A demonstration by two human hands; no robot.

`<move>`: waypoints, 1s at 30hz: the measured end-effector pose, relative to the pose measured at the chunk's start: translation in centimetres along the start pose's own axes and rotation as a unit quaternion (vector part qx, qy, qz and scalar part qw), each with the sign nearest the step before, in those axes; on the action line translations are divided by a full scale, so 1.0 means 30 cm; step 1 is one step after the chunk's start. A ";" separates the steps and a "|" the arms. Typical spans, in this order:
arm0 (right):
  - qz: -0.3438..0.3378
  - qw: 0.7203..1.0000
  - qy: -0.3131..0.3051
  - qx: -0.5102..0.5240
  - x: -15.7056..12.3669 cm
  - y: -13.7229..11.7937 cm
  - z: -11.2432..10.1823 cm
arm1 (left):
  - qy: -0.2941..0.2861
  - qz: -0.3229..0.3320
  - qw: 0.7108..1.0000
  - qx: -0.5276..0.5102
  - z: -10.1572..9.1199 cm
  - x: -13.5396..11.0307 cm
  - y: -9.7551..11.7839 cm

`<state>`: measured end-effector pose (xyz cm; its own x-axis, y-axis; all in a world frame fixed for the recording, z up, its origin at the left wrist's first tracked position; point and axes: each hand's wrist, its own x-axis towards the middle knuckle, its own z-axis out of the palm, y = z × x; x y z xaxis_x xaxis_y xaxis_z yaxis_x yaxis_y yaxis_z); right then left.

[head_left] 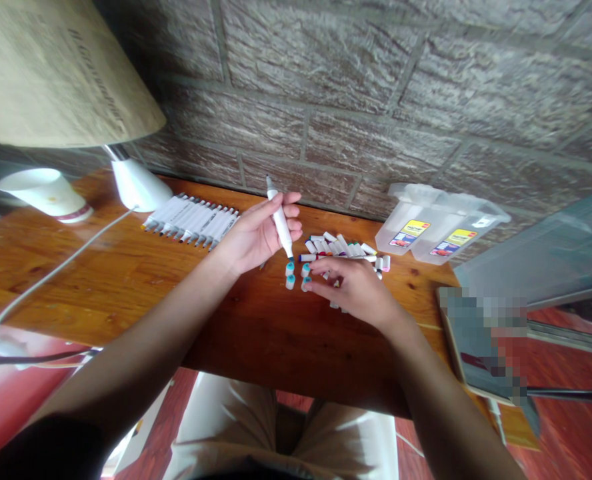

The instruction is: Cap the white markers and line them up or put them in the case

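One head-worn camera looks forward and down, near the wooden desk [276,340]

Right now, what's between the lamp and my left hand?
In the head view, the row of markers lies between the lamp and your left hand.

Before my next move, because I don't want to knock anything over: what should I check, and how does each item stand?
1. White cylindrical marker held by the left hand: ok.
2. Marker's upper end capped: not ok, it looks uncapped.
3. Right hand gripping a small white cap with a teal top: cannot tell.
4. Two similar caps on the left standing upright: ok.
5. White paper cup clear of both hands: ok.
6. Translucent plastic containers upright: ok.
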<state>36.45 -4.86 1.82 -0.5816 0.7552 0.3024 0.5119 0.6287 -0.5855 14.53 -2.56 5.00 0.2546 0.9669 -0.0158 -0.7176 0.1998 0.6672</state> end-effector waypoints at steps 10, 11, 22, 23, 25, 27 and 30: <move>0.176 0.968 0.177 -0.035 -0.036 0.139 -0.210 | 0.012 -0.007 1.000 -0.004 -0.001 0.004 -0.004; 0.182 0.969 0.156 -0.053 -0.038 0.143 -0.213 | 0.011 -0.007 1.000 -0.003 -0.002 0.005 -0.005; 0.216 0.971 -0.046 -0.092 -0.071 0.162 -0.264 | 0.013 -0.010 1.000 -0.002 -0.006 0.007 -0.008; 0.223 0.968 -0.066 -0.095 -0.078 0.172 -0.274 | 0.014 -0.013 1.000 -0.002 -0.005 0.007 -0.008; 0.227 0.964 -0.094 -0.102 -0.085 0.190 -0.282 | 0.017 -0.017 1.000 -0.003 -0.003 0.006 -0.009; 0.229 0.961 -0.114 -0.102 -0.084 0.200 -0.276 | 0.018 -0.017 1.000 -0.002 -0.003 0.005 -0.009; 0.244 0.955 -0.125 -0.114 -0.075 0.196 -0.259 | 0.016 -0.012 1.000 -0.002 -0.005 0.006 -0.009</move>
<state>45.68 -1.43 3.53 -0.3560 0.9189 -0.1701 0.8682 0.2579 -0.4240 14.68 -2.41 4.69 0.2511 0.9663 -0.0567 -0.7140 0.2244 0.6633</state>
